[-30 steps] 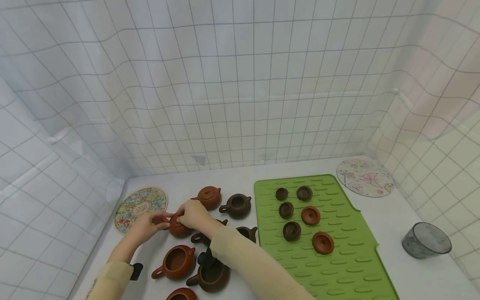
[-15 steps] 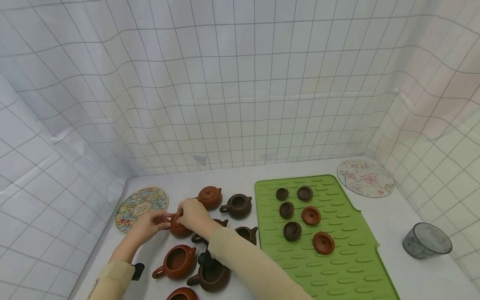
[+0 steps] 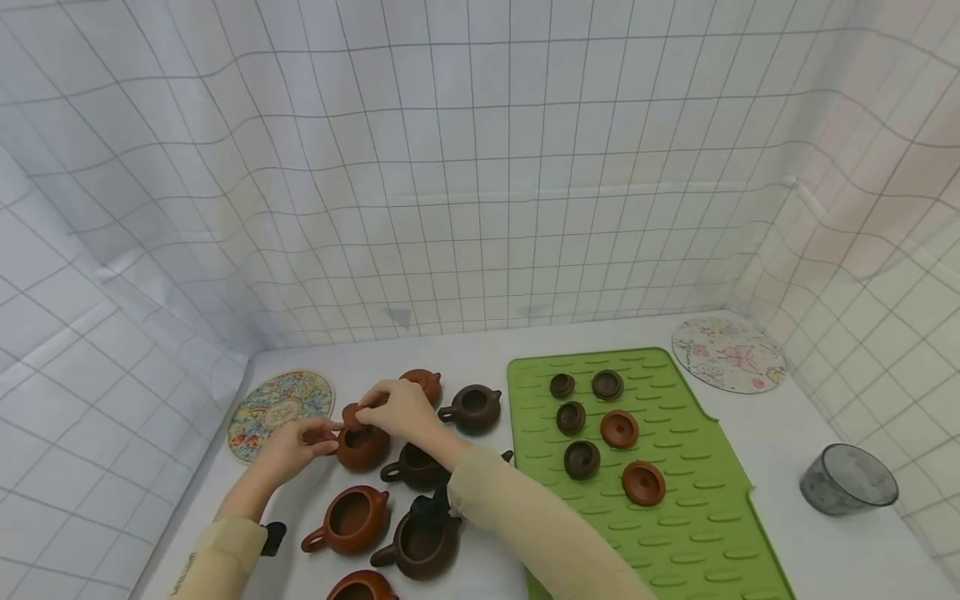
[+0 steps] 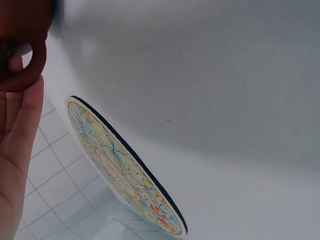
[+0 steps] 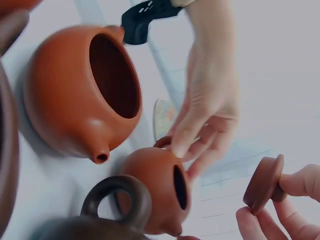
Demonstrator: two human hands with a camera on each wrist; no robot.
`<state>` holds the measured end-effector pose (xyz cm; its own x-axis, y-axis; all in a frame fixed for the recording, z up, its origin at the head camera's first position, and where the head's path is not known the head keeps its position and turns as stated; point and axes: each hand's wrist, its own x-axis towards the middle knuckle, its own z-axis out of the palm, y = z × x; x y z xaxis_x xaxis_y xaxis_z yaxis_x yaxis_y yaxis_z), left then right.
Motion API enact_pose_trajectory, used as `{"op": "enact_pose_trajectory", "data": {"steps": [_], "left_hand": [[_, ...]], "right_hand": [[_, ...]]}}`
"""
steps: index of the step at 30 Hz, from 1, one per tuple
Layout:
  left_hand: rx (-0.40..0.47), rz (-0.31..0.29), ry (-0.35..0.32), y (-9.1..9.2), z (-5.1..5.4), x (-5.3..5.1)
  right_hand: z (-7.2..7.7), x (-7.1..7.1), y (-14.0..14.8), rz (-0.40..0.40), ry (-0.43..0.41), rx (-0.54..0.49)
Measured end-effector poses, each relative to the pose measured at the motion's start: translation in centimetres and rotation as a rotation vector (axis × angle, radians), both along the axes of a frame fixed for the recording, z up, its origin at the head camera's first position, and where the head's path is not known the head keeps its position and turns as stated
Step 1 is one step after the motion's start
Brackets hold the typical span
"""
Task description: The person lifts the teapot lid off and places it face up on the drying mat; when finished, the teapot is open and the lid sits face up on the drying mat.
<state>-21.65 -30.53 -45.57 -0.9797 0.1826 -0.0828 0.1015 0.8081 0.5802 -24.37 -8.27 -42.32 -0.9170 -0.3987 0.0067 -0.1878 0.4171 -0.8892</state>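
Note:
My left hand (image 3: 287, 454) pinches the ring handle (image 4: 36, 62) of a small reddish-brown clay teapot (image 3: 363, 450) standing on the white table. Between thumb and fingers, my right hand (image 3: 405, 414) holds that colour's teapot lid (image 5: 264, 184) by its knob. The lid is tilted and clear of the pot, whose round opening shows in the right wrist view. Close by stand a larger open red teapot (image 5: 60, 90) and a dark brown teapot (image 3: 415, 467). Behind my right hand, a lidded orange-brown teapot (image 3: 426, 383) is partly hidden.
More open teapots, dark brown (image 3: 476, 408) and red (image 3: 360, 587), stand around my arms. On the right, a green mat (image 3: 675, 525) bears several upturned lids (image 3: 619, 428). Patterned round coasters (image 3: 281, 408) lie at both back corners; a grey glass bowl (image 3: 847, 481) stands far right.
The lid sat on the small red teapot; now my right hand has lifted it off, up and slightly left, baring the opening. My left hand stays at the handle.

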Motion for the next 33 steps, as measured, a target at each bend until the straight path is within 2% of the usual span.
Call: {"op": "enact_pose_trajectory", "data": {"steps": [2,6,9,13,17,22,26,33], "left_hand": [[0.01,0.003,0.003,0.0,-0.1,0.1],[0.021,0.004,0.007,0.0,-0.1,0.0],[0.008,0.011,0.008,-0.1,-0.1,0.0],[-0.004,0.019,0.003,-0.1,-0.2,0.1],[0.003,0.029,-0.008,-0.1,-0.3,-0.1],[0.024,0.019,-0.001,0.0,-0.3,-0.2],[0.032,0.014,0.008,-0.1,-0.3,-0.2],[0.029,0.018,0.002,0.0,-0.4,-0.1]], "right_hand": [[0.2,0.0,1.0,0.005,-0.021,-0.035],[0.4,-0.4,3.6,-0.023,-0.124,-0.14],[0.9,-0.6,5.9,-0.062,-0.226,-0.261],[1.3,-0.9,9.8,-0.092,-0.31,-0.426],[1.1,-1.1,14.4,-0.119,-0.332,-0.518],[0.0,-0.9,20.5,-0.164,-0.338,-0.619],[-0.9,-0.4,25.0,-0.218,-0.375,-0.723],[-2.2,0.7,31.7,-0.175,-0.398,-0.899]]}}
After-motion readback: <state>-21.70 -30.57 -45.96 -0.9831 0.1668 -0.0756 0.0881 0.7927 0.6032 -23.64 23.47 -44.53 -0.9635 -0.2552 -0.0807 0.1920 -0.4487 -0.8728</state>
